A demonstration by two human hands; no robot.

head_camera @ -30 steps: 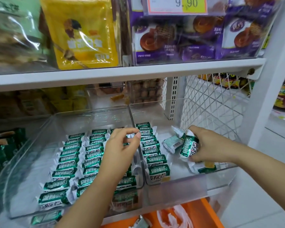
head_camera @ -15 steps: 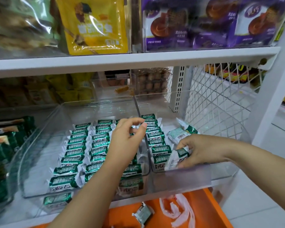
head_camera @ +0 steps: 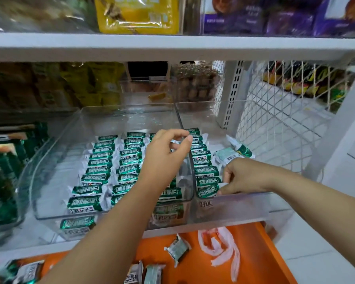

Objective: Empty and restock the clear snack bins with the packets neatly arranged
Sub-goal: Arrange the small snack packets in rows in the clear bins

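Observation:
Two clear bins stand side by side on the shelf. The left bin [head_camera: 55,144] holds neat rows of green snack packets [head_camera: 103,160]. The right bin [head_camera: 234,203] has one row of the same packets along its left wall, plus loose packets [head_camera: 228,155] lying behind my right hand. My left hand [head_camera: 164,158] hovers over the wall between the bins, fingers loosely curled, with nothing visible in them. My right hand [head_camera: 242,175] pinches the front packet [head_camera: 207,191] of the right bin's row, low inside the bin near its front wall.
An orange tray [head_camera: 254,263] below the shelf holds loose packets [head_camera: 177,250] and a white plastic strip [head_camera: 223,247]. A bin of dark green packs [head_camera: 2,171] stands at the left. White wire mesh [head_camera: 275,124] closes the right side. The upper shelf [head_camera: 172,46] hangs overhead.
My right hand has come down from holding a packet up in the right bin to the front end of the row. My left hand has stayed over the dividing wall.

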